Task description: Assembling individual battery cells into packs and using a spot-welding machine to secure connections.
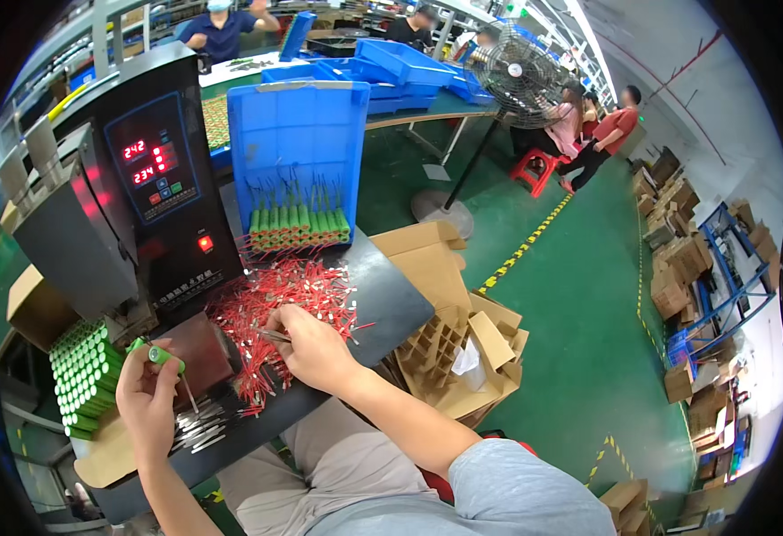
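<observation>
My left hand [144, 402] is closed around a green cylindrical battery cell [166, 359], held tilted in front of a dark machine [213, 277] with a lit display. A thin light strip or lead hangs below that cell. My right hand [315, 350] pinches metal tweezers [273, 335] over a heap of short red wires [289, 290]; whether the tips hold a wire cannot be made out. Left of my left hand stands a block of stacked green cells [83, 375]. Several silvery strips [200, 429] lie near the table's front edge.
Behind the wires, a blue bin [298, 125] stands on its side with wired green cells [298, 223] in it. An open carton [490, 353] with cardboard dividers is right of the table [391, 299]. Farther off are a standing fan [515, 71], more blue bins [400, 62] and several people.
</observation>
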Motion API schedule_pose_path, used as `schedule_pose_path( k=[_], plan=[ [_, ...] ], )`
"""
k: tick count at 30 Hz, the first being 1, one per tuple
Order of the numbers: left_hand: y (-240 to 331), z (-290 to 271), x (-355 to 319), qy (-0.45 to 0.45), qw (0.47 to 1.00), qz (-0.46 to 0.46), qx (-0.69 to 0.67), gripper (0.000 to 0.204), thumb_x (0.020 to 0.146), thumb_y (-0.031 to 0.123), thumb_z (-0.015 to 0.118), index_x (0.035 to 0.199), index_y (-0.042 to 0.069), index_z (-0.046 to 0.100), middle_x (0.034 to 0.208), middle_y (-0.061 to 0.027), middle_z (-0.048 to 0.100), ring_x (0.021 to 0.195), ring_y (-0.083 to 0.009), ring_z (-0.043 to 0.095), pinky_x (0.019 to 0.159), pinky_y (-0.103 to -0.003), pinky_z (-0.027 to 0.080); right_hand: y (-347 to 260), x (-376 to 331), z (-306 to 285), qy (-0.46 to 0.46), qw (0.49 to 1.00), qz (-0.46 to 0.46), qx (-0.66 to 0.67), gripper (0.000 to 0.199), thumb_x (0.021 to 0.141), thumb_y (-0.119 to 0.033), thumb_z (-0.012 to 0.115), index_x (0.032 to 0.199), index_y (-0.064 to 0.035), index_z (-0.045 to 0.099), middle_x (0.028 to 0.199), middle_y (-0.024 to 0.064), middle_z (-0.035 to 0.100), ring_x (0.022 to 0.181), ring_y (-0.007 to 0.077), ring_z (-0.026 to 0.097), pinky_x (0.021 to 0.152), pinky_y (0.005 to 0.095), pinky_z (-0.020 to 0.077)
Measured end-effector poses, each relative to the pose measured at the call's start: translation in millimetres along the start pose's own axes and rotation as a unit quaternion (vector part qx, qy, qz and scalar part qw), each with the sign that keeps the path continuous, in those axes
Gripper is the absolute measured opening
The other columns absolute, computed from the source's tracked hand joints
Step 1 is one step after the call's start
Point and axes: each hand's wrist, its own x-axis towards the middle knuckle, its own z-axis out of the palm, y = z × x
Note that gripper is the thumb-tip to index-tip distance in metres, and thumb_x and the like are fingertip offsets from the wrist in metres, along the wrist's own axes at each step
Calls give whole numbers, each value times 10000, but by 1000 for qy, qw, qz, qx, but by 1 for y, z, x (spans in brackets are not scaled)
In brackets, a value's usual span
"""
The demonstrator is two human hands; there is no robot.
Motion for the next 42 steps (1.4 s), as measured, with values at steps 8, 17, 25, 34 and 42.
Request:
schedule_pose_path(
  k=[8,17,25,34,42],
  plan=[
    [1,2,-7,25,999,17,-21,256,1024,79,674,1267,3,658,992,20,676,820,-49,584,708,-210,465,-52,19,-2,-11,952,15,305,169,1002,-78,684,1144,7,715,947,60,719,851,100,659,792,278,536],
    [8,16,4,44,993,89,65,277,912,52,772,1181,6,723,904,-31,622,741,-100,556,655,-253,477,-93,43,11,-33,937,-16,348,164,1030,-105,655,1115,27,699,1024,71,752,955,103,681,875,289,564],
    [9,6,1,65,986,115,99,282,890,113,783,1133,-12,712,855,-85,631,708,-198,594,660,-310,508,-109,45,29,-56,937,-24,345,113,1034,-39,641,1103,31,696,970,32,739,871,75,680,817,231,546],
    [2,6,5,76,984,118,114,267,899,44,782,1153,-2,716,874,-21,639,739,-80,631,664,-236,534,-105,55,22,-14,974,-151,166,116,1003,-12,674,1090,47,723,945,26,742,876,59,660,798,208,520],
    [-1,7,6,83,977,137,142,315,895,67,802,1181,-18,701,875,-44,666,709,-98,653,655,-250,548,-108,59,22,21,970,-189,153,102,919,-69,746,988,4,731,833,137,693,731,298,666,670,351,525]
  ],
)
